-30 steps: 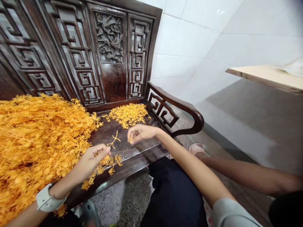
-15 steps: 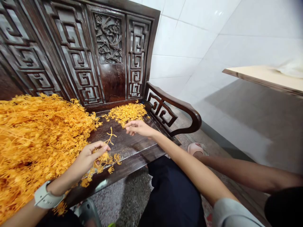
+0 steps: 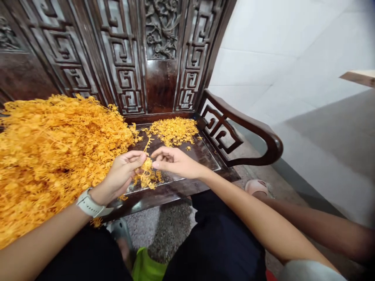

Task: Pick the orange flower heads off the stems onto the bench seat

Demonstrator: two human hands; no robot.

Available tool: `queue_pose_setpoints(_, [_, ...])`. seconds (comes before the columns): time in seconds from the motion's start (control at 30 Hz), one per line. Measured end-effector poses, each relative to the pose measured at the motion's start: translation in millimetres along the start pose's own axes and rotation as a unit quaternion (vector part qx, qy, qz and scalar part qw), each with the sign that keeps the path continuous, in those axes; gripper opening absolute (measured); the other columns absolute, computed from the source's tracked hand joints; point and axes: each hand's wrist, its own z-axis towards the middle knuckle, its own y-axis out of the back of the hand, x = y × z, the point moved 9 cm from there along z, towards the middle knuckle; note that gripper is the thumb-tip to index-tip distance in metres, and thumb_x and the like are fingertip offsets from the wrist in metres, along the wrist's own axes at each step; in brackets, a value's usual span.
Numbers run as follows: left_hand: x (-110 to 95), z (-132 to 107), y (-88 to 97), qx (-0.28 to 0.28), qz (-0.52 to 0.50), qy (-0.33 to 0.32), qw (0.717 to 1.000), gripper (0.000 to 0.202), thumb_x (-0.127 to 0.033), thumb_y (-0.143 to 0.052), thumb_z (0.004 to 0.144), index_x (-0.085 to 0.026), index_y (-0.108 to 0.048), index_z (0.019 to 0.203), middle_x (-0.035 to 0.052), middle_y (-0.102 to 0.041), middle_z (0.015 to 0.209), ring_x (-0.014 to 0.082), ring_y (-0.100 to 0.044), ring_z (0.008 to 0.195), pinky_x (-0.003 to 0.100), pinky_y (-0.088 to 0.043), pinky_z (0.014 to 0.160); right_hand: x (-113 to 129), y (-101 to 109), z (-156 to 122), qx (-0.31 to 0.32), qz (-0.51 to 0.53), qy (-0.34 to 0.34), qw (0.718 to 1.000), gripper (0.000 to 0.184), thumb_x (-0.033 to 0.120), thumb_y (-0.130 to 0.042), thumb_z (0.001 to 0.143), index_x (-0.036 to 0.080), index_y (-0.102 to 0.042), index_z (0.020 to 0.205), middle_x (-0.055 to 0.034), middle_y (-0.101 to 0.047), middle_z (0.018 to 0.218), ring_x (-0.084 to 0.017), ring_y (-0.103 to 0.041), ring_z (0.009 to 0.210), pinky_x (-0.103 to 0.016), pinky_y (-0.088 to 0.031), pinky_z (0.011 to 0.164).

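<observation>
My left hand (image 3: 124, 171), a pale watch on its wrist, pinches an orange plastic flower sprig (image 3: 148, 179) between thumb and fingers. The sprig's thin bare stem end (image 3: 148, 143) points up, and its small branching blossoms hang below the fingertips. My right hand (image 3: 175, 162) is right beside it, fingers bent, with a gap between thumb and index finger. Its thumb tip is close to a blossom; whether it touches is unclear. A large heap of orange sprigs (image 3: 64, 156) lies to the left. Farther back on the seat is a smaller pile of loose orange pieces (image 3: 175, 130).
The dark carved wooden bench (image 3: 162, 84) has a curved armrest (image 3: 263, 142) on the right. Another person's leg and pink shoe (image 3: 256, 187) are beyond it. Something bright green (image 3: 148, 267) is below, between my legs. A board's edge (image 3: 359, 78) juts in at right.
My right hand has come back from the small pile to the sprig in my left hand. The left hand has moved slightly right and up. The view has shifted left and downward.
</observation>
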Motion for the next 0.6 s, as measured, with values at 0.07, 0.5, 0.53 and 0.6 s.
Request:
queue_pose_setpoints(0.07, [-2, -1, -1.8, 0.0, -0.021, -0.006, 1.0, 0.039, -0.041, -0.104, 0.062, -0.017, -0.082, 0.085, 0.0033, -0.073, 0.082, 0.0091, -0.06, 0.067, 0.018, -0.046, 0.057, 4, -9, 0, -0.009, -0.014, 0.008, 1.0, 0.041, 0.046, -0.087, 0.084, 0.018, -0.066, 0.105, 0.0018, -0.066, 0.084, -0.012, -0.057, 0.072, -0.029, -0.045, 0.067])
queue_pose_setpoints(0.5, [-21, -4, 2.9, -0.008, 0.073, -0.09, 0.993, 0.03, -0.035, -0.097, 0.072, -0.017, -0.076, 0.086, 0.0012, -0.069, 0.08, 0.012, -0.055, 0.07, 0.025, -0.045, 0.065, 12, -8, 7, -0.03, 0.033, 0.048, 0.998, 0.034, 0.044, -0.082, 0.088, 0.018, -0.06, 0.084, 0.0053, -0.053, 0.072, -0.01, -0.044, 0.066, -0.028, -0.036, 0.064])
queue_pose_setpoints(0.53, [-24, -4, 2.0, -0.005, 0.086, -0.104, 0.991, 0.029, -0.035, -0.095, 0.074, -0.018, -0.075, 0.085, 0.0013, -0.069, 0.08, 0.0127, -0.056, 0.071, 0.025, -0.045, 0.066, 11, -8, 7, -0.02, 0.042, 0.048, 0.998, 0.034, 0.043, -0.083, 0.088, 0.018, -0.059, 0.084, 0.0049, -0.054, 0.073, -0.01, -0.045, 0.067, -0.028, -0.037, 0.065])
queue_pose_setpoints(0.6, [-30, -6, -1.1, 0.004, 0.118, -0.137, 0.983, 0.025, -0.035, -0.091, 0.078, -0.018, -0.073, 0.083, 0.001, -0.068, 0.079, 0.0139, -0.057, 0.072, 0.027, -0.046, 0.068, 12, -8, 7, 0.004, 0.048, 0.054, 0.997, 0.034, 0.043, -0.082, 0.089, 0.018, -0.059, 0.084, 0.0041, -0.056, 0.075, -0.01, -0.047, 0.069, -0.028, -0.038, 0.067])
